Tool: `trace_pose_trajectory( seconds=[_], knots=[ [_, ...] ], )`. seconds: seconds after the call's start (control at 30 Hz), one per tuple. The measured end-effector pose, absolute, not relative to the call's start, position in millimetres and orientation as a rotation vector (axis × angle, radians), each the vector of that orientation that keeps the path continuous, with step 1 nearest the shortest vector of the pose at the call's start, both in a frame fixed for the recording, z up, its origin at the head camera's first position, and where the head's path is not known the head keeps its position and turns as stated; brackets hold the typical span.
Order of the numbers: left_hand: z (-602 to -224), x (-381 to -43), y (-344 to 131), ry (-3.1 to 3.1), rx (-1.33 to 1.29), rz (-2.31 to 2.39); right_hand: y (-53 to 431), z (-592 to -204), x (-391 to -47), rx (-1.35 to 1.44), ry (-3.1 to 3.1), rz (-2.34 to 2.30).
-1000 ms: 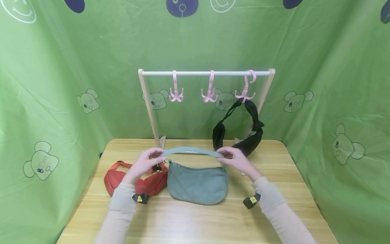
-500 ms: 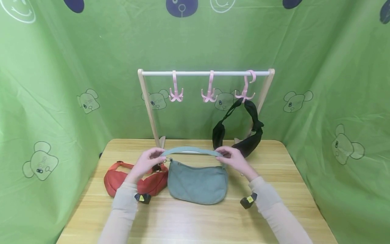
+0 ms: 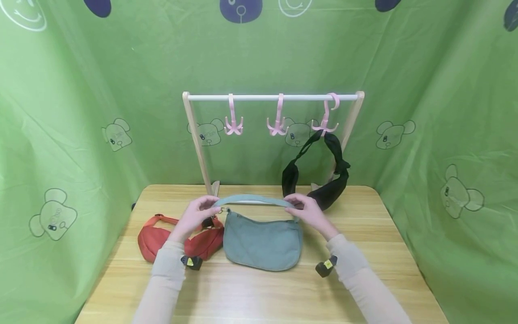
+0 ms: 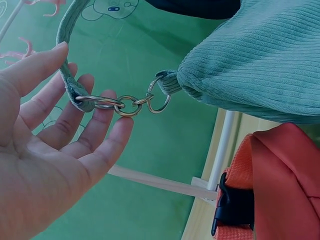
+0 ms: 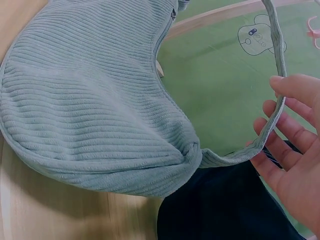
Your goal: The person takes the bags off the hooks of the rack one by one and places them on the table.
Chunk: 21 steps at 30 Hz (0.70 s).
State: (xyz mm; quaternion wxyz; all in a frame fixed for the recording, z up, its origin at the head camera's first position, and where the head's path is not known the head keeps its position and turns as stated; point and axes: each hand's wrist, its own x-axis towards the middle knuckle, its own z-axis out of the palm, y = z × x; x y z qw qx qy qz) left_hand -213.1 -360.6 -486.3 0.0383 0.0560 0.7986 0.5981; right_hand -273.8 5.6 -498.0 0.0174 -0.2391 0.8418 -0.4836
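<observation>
Teal bag [image 3: 262, 245] upright in front of the rack [image 3: 259, 97], roughly centred on it, strap [image 3: 251, 198] raised in an arch. Can't tell if the bag's bottom rests on the wooden surface [image 3: 251, 299] in front of the rack or hangs just above it.

Left hand [image 3: 195, 217], in front of the rack's left leg [image 3: 198, 144]: grip narrow, thumb and fingers pinching the strap near its chain end. Chain [image 4: 129, 106] is metal rings, joins strap to bag, runs across the fingertips.

Right hand [image 3: 309, 213], in front of the rack toward its right side: grip narrow too, holding the strap, thumb on one side, fingers on the other.

Red bag [image 3: 155, 238] on the surface, front-left of the rack, partly behind the left arm; black buckle [image 4: 236, 205] on its orange webbing. Black bag [image 3: 329, 191] hangs from the rack's right hook [image 3: 325, 122], beyond the right hand. Left hook [image 3: 233, 121] and middle hook [image 3: 279, 121], also pink, hang on the rack's bar. Printed green cloth [image 3: 259, 58] behind the rack.
</observation>
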Motion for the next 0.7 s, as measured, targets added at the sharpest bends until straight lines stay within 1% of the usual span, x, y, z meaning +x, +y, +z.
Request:
trace_pose_trajectory(
  seconds=[0.2,0.37,0.47,0.7],
  knots=[
    [-489.5,-216.3,-360.3,2.430,0.173,1.857,-2.0,-474.2,-259.4,-0.746,2.612,-1.485],
    [-492.7,-219.5,-360.9,2.424,0.154,1.862,-5.3,-471.2,-257.2,-0.737,2.620,-1.491],
    [-496.0,-220.1,-361.5,2.423,0.160,1.883,-7.2,-477.8,-260.1,-0.730,2.636,-1.495],
    [-503.5,-222.3,-362.3,2.394,0.125,1.921,-4.8,-518.4,-284.2,-0.693,2.665,-1.484]
  ],
)
